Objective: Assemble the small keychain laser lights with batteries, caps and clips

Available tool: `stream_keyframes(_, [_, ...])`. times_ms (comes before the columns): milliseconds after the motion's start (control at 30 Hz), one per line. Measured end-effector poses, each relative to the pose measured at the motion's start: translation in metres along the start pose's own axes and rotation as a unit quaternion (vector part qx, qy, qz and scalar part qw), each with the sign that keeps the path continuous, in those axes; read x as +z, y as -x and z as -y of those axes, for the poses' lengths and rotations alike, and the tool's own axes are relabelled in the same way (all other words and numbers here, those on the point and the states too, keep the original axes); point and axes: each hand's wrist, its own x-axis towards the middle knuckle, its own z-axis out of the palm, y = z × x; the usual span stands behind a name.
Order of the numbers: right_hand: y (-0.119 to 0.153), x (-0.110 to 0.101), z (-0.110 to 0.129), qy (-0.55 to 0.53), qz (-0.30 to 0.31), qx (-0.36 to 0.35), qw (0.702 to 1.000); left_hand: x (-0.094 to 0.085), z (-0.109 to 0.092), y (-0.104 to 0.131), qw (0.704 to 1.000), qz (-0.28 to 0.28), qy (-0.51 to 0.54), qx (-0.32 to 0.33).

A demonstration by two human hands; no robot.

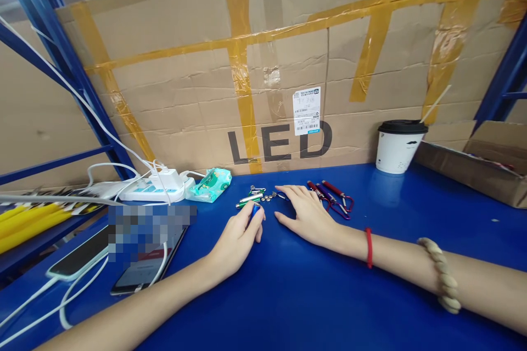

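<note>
Low on the blue counter, in the head view, my left hand has its grip closed round a short blue tube, thumb one side, fingers curled about the other. One end pokes out on top, just this side of the green and silver tubes; the rest is hidden, and so slim a piece probably needs that pinch to sit steady.

Over to the right hand: palm down, fingers spread wide, thumb well apart, nothing visible in its grip! The fingertips hang right by a dark clip, partly covered, so I cannot tell whether they touch.

Just beyond, between the two hands, lie small round pieces in a loose row, spaced out, I'd judge, so each is easy to pick up. Past my right hand, red tubes with clips make a separate bunch, likely so they don't mix with the nearer pieces.

And the pose: both forearms slant in from the sides toward this cluster, left hand thumb-side up, right forearm nearly level, wearing a red band and a beaded bracelet. The paper cup stands upright well apart, presumably safe from elbows.
</note>
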Motion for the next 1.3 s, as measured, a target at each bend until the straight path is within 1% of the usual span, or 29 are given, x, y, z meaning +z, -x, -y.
stream_keyframes(133, [0.000,0.000,0.000,0.045,0.042,0.024,0.998,0.000,-0.001,0.000,1.000,0.005,0.006,-0.003])
stream_keyframes(267, [0.000,0.001,-0.002,0.056,0.070,0.010,0.996,-0.002,-0.004,0.001,1.000,0.006,-0.003,0.003])
stream_keyframes(367, [0.000,0.000,-0.002,0.055,0.068,-0.013,0.996,-0.003,-0.004,0.001,0.999,-0.004,-0.021,0.028])
stream_keyframes(500, [0.001,-0.003,0.001,0.037,0.046,-0.029,0.998,-0.003,-0.001,0.000,0.995,-0.023,-0.057,0.073])
stream_keyframes(567, [0.000,-0.004,0.001,0.021,0.045,-0.029,0.998,-0.002,0.000,0.000,0.995,-0.025,-0.060,0.075])
stream_keyframes(700, [-0.002,-0.004,-0.002,0.004,0.091,-0.014,0.996,-0.002,0.000,0.000,0.997,-0.023,-0.048,0.049])
stream_keyframes(833, [-0.004,-0.003,-0.006,0.005,0.130,0.001,0.991,-0.002,-0.001,0.001,0.996,-0.028,-0.070,0.056])
stream_keyframes(1067, [-0.009,-0.005,-0.008,-0.011,0.177,-0.042,0.983,-0.002,-0.002,0.000,0.994,-0.029,-0.077,0.067])
stream_keyframes(1167, [-0.012,-0.004,-0.011,-0.011,0.179,-0.053,0.982,-0.002,-0.002,0.000,0.993,-0.028,-0.079,0.077])
stream_keyframes(1300, [-0.013,-0.001,-0.013,-0.003,0.161,-0.069,0.985,-0.002,-0.002,0.000,0.994,-0.036,-0.071,0.077])
